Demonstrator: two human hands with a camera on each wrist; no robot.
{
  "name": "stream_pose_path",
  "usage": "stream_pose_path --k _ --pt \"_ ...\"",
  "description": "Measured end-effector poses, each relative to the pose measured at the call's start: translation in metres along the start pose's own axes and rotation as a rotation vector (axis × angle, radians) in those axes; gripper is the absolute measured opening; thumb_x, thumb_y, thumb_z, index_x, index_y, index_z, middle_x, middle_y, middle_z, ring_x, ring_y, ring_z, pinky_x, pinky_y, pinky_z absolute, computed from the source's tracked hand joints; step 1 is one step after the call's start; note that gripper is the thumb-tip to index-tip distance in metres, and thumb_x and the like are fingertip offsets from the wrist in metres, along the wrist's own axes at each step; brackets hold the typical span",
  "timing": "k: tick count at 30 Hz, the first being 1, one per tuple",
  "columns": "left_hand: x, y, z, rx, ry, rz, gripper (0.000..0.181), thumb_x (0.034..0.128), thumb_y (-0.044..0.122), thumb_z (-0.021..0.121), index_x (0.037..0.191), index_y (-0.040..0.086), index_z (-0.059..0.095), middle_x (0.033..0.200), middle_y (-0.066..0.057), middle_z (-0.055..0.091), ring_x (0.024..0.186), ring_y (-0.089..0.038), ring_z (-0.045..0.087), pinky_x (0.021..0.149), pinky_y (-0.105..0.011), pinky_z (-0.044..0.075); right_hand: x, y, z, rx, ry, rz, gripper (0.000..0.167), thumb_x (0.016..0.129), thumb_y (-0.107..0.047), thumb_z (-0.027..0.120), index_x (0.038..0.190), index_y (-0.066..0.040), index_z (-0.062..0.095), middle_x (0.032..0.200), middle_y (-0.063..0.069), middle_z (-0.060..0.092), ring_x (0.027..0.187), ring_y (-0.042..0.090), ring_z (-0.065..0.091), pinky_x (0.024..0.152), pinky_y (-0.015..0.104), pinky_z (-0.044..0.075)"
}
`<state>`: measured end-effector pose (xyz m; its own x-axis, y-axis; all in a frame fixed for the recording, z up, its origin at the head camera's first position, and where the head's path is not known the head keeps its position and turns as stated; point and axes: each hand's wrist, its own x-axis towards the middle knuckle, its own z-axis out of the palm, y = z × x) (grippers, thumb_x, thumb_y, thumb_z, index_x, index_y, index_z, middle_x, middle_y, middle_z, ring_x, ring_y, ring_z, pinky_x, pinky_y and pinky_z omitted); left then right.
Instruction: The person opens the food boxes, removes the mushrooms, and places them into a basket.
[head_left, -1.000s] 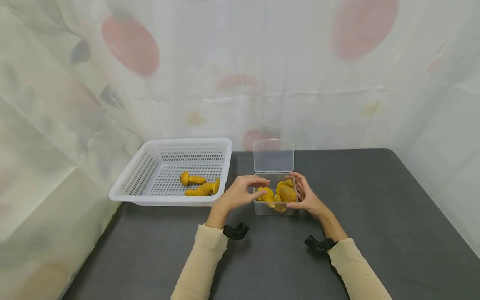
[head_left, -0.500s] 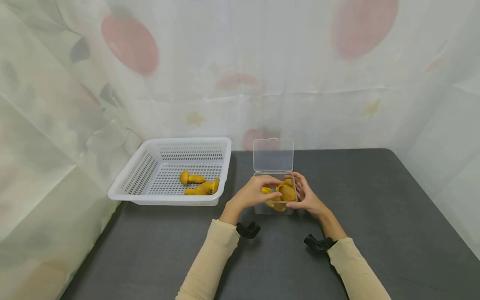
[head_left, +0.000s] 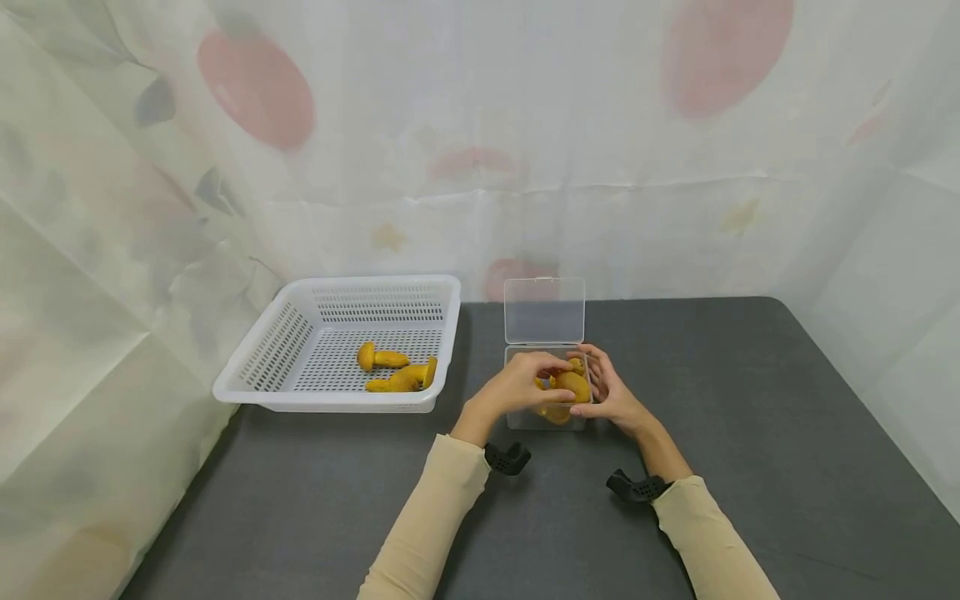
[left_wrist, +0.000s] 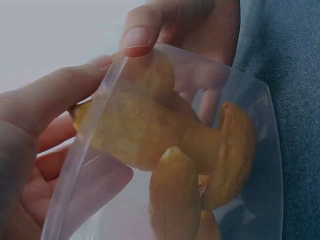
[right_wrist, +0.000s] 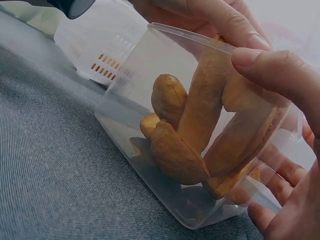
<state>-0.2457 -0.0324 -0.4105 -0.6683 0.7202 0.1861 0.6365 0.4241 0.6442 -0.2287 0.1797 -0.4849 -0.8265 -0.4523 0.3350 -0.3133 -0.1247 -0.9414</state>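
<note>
A clear plastic box (head_left: 546, 422) with its lid (head_left: 544, 312) raised at the back holds several yellow-brown mushrooms (head_left: 574, 385). My right hand (head_left: 618, 403) grips the box's right side; in the right wrist view its thumb (right_wrist: 272, 70) lies over the rim and other fingers are behind the clear wall. Reaching over the left side, my left hand (head_left: 517, 387) has thumb and fingers around a mushroom inside. The left wrist view shows this mushroom (left_wrist: 135, 130) behind the clear wall, its end between the thumb (left_wrist: 65, 87) and the fingers. Some fingertips are hidden.
A white perforated basket (head_left: 336, 402) stands left of the box, with yellow mushrooms (head_left: 405, 379) in its right part. Both rest on a dark grey table (head_left: 712, 375). A patterned curtain (head_left: 600, 142) hangs behind, another covering the left side.
My left hand has moved right, farther over the box among the mushrooms. My right hand stays on the box's right side, and the mushrooms in the basket have not moved.
</note>
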Motion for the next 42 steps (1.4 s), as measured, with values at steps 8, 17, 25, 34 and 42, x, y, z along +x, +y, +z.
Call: stream_pose_path --k 8,17,25,34,42 --pt "0.002 0.001 0.001 -0.003 -0.026 -0.053 0.045 0.0857 0.028 0.073 0.124 0.005 0.064 0.117 -0.011 0.070 0.105 -0.023 0.068 0.092 -0.040 0.057 0.000 -0.001 0.000 -0.004 0.004 0.012 0.097 0.081 -0.003 0.074 0.151 -0.005 0.007 0.152 0.028 0.018 0.131 -0.009 0.038 0.102 0.007 0.041" --pt "0.000 0.003 0.002 0.012 -0.026 -0.043 0.046 0.0871 0.027 0.072 0.125 0.004 0.062 0.116 -0.012 0.069 0.104 -0.023 0.067 0.091 -0.039 0.057 -0.001 0.000 0.001 -0.011 0.008 0.010 0.098 0.081 -0.005 0.075 0.151 -0.005 0.007 0.151 0.035 0.012 0.131 -0.011 0.038 0.102 0.006 0.040" --pt "-0.002 0.003 -0.003 -0.048 0.035 -0.026 0.042 0.0891 0.028 0.069 0.125 0.006 0.063 0.116 -0.010 0.068 0.103 -0.020 0.066 0.092 -0.036 0.057 -0.002 -0.001 0.000 -0.045 0.015 0.065 0.097 0.082 -0.007 0.074 0.152 -0.009 0.007 0.156 0.031 0.011 0.132 -0.011 0.032 0.112 0.019 0.037" --pt "-0.005 0.003 -0.013 -0.083 0.079 0.002 0.038 0.0897 0.024 0.068 0.123 0.006 0.063 0.116 -0.010 0.068 0.103 -0.020 0.067 0.094 -0.034 0.057 -0.001 -0.007 0.001 -0.064 0.017 0.091 0.100 0.081 -0.011 0.076 0.153 -0.009 0.006 0.158 0.027 0.014 0.132 -0.011 0.031 0.113 0.021 0.036" --pt "-0.009 0.003 -0.016 -0.103 0.085 -0.019 0.040 0.0907 0.027 0.067 0.125 0.007 0.062 0.119 -0.010 0.068 0.107 -0.021 0.066 0.097 -0.033 0.056 -0.001 -0.006 0.001 -0.051 0.012 0.060 0.100 0.082 -0.011 0.076 0.153 -0.008 0.006 0.156 0.029 0.014 0.132 -0.013 0.032 0.105 0.012 0.036"
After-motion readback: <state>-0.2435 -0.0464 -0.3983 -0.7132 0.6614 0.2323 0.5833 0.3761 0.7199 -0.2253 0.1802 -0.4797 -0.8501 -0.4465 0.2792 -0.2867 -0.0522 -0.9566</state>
